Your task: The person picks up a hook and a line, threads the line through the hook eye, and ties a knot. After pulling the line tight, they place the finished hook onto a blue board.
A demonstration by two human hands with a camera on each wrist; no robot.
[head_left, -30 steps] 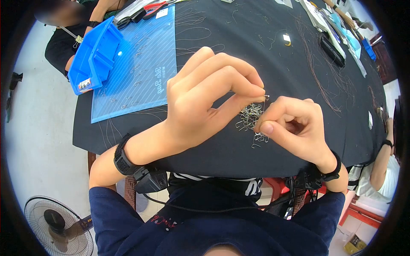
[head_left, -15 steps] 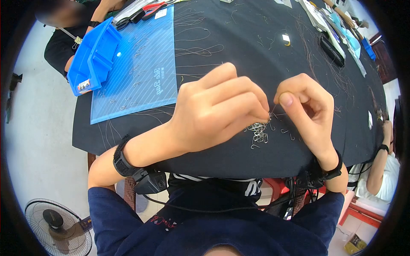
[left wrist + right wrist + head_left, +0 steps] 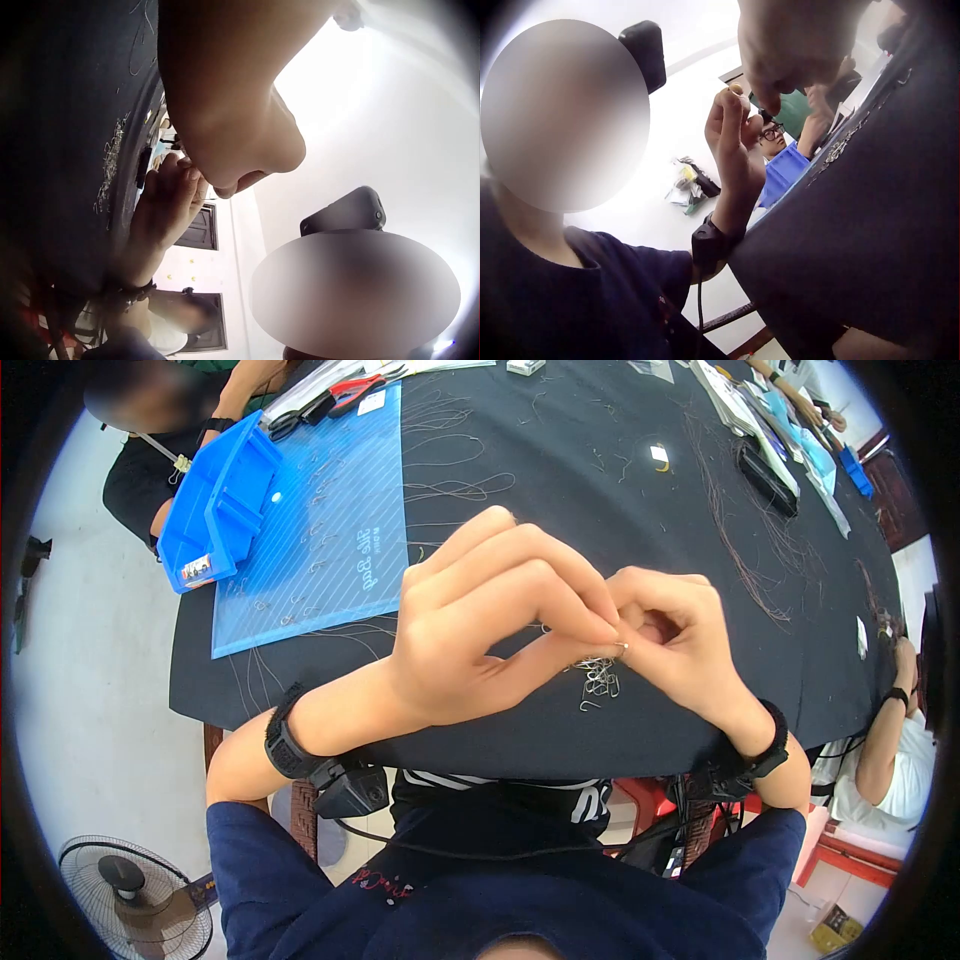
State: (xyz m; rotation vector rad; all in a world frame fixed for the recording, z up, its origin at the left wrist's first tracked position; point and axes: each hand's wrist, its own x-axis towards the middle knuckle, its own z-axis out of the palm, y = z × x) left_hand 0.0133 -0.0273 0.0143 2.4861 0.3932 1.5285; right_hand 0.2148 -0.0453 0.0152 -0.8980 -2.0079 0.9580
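In the head view my left hand (image 3: pixel 490 625) pinches a tiny metal fish hook (image 3: pixel 623 647) between thumb and fingertips. My right hand (image 3: pixel 675 640) meets it from the right, thumb and index finger pinched on a fine fishing line that the fingers mostly hide. Below the fingertips, a loose pile of silvery fish hooks (image 3: pixel 600 680) lies on the black tablecloth (image 3: pixel 480 745), partly covered by my left hand. The left wrist view shows both hands raised above the table, with more of the hooks (image 3: pixel 112 161) beside them.
At left lies a blue file bag (image 3: pixel 310 560) with hooks and looped lines on it. A blue bin (image 3: pixel 225 510) overlaps its edge, and red-handled pliers (image 3: pixel 350 395) lie at its top. Loose brown line (image 3: pixel 735 540) spreads at right near a black case (image 3: pixel 768 480). Other people sit around the table.
My hands were apart half a second ago, with the line stretching from the right fingers. Now the right hand has come left and down, and the fingertips of both hands meet.
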